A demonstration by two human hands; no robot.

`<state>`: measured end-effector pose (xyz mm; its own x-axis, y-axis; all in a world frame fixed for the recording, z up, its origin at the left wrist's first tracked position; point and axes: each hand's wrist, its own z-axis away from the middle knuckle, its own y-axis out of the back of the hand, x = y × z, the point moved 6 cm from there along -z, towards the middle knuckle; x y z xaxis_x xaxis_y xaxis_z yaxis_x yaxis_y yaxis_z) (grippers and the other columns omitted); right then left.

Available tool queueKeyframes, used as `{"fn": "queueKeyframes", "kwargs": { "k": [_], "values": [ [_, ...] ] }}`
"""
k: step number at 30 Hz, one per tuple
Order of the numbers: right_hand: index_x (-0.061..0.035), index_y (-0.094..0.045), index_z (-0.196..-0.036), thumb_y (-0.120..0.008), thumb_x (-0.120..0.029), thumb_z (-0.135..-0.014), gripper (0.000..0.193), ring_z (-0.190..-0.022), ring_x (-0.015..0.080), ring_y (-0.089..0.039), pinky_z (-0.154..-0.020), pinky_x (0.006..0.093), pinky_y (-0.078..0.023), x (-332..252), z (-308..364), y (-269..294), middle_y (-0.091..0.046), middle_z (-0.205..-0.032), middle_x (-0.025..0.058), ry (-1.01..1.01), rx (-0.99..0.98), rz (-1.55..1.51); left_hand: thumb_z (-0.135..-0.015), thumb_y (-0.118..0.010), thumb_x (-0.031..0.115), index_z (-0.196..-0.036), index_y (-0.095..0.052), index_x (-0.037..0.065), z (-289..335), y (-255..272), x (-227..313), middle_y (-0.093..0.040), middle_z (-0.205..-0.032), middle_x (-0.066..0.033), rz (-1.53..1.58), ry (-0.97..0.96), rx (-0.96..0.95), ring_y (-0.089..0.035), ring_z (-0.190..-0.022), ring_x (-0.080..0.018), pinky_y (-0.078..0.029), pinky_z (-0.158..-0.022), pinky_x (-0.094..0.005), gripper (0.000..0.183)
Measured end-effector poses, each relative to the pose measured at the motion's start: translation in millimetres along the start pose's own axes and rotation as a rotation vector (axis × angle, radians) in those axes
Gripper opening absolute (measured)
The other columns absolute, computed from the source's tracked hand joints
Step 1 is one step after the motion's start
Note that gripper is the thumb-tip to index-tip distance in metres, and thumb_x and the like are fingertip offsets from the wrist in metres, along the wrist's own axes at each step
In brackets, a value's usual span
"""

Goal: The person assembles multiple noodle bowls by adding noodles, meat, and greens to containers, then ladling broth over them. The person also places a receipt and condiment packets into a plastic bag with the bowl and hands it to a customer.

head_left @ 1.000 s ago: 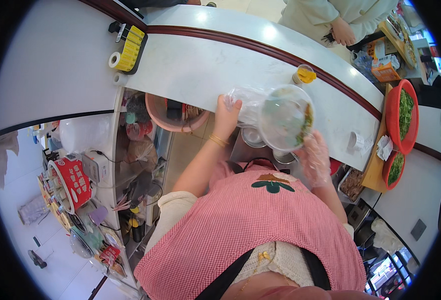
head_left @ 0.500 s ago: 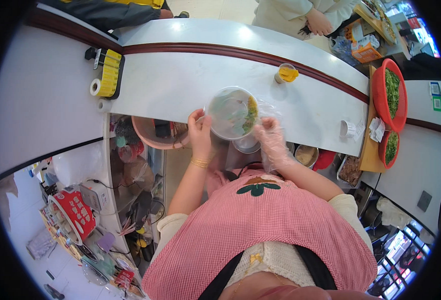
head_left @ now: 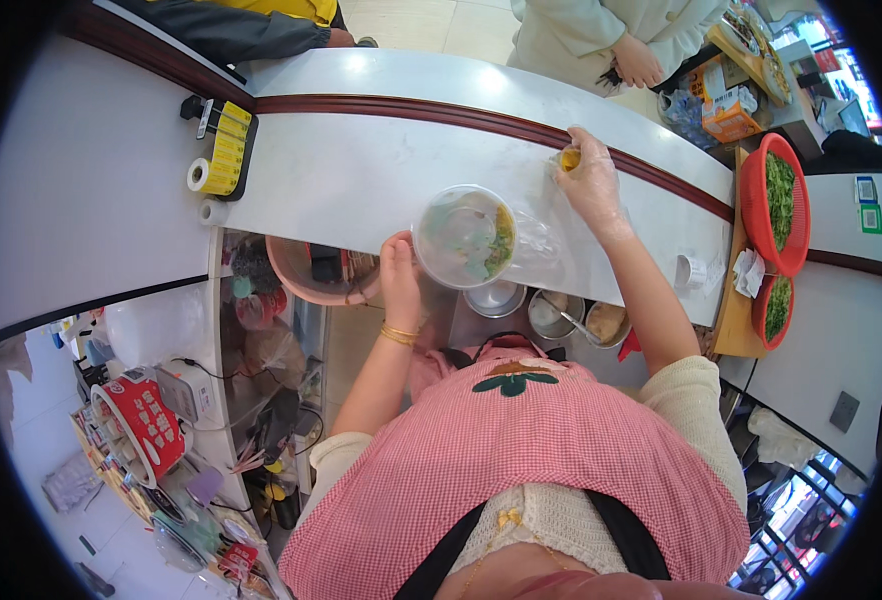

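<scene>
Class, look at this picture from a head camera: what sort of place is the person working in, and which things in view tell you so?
Probably a food stall or small eatery's serving counter. A clear lidded bowl of food sits on the white counter, red baskets of greens stand to the right, and people wait on the counter's far side.
</scene>
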<state>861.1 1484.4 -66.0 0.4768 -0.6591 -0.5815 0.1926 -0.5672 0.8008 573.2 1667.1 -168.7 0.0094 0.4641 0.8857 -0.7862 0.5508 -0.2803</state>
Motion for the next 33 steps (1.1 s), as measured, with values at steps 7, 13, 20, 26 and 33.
{"fn": "queueKeyframes", "kwargs": {
  "k": [7, 13, 20, 26, 33],
  "values": [
    [-0.0013, -0.054, -0.13, -0.071, -0.001, -0.075, 0.058, -0.111, 0.0344, -0.06, -0.096, 0.0398, -0.049, -47.9, 80.9, 17.8, -0.06, -0.12, 0.0207, 0.141, -0.075, -0.259, -0.102, -0.055, 0.019, -0.119, -0.056, 0.0, -9.4, 6.9, -10.7, -0.062, -0.103, -0.0032, -0.138, 0.02, 0.025, -0.058, -0.088, -0.0079, -0.049, -0.075, -0.0223, 0.025],
    [0.0005, -0.052, -0.131, -0.068, -0.002, -0.076, 0.057, -0.117, 0.0373, -0.058, -0.101, 0.042, -0.047, -43.7, 112.1, -22.4, -0.059, -0.124, 0.0215, 0.104, -0.118, 0.013, -0.1, -0.06, 0.014, -0.102, -0.061, 0.0, -17.0, 13.4, -15.1, -0.063, -0.091, -0.0016, -0.22, -0.044, 0.075, -0.058, -0.081, -0.0071, -0.049, -0.069, -0.0212, 0.014],
    [-0.0015, -0.045, -0.14, -0.067, 0.0, -0.078, 0.066, -0.126, 0.042, -0.049, -0.108, 0.0458, -0.041, -60.7, 116.4, -34.0, -0.05, -0.139, 0.0258, 0.178, -0.146, 0.076, -0.102, -0.054, 0.016, -0.096, -0.059, 0.005, -14.3, 13.2, 14.2, -0.06, -0.079, 0.0016, -0.138, 0.067, 0.086, -0.055, -0.066, -0.0045, -0.044, -0.054, -0.0191, 0.014],
    [-0.0028, -0.044, -0.14, -0.063, 0.0, -0.08, 0.062, -0.129, 0.0316, -0.047, -0.109, 0.0411, -0.04, -20.0, 136.7, -2.7, -0.047, -0.14, 0.0197, -0.037, -0.124, -0.252, -0.103, -0.054, 0.018, -0.092, -0.058, 0.003, -20.9, -4.0, 37.6, -0.055, -0.077, 0.0029, -0.203, -0.182, 0.06, -0.048, -0.067, -0.0042, -0.041, -0.06, -0.0202, 0.019],
    [-0.0085, -0.057, -0.108, -0.064, -0.026, -0.094, 0.023, -0.068, 0.0099, -0.052, -0.054, 0.0235, -0.042, 56.7, 169.3, -63.1, -0.062, -0.089, 0.0033, -1.233, -0.386, -1.059, -0.103, -0.056, 0.021, -0.097, -0.058, 0.003, -30.4, -5.2, 32.2, -0.056, -0.075, 0.0024, -0.194, -0.106, 0.142, -0.046, -0.061, -0.0036, -0.039, -0.054, -0.0207, 0.019]
  ]
}}
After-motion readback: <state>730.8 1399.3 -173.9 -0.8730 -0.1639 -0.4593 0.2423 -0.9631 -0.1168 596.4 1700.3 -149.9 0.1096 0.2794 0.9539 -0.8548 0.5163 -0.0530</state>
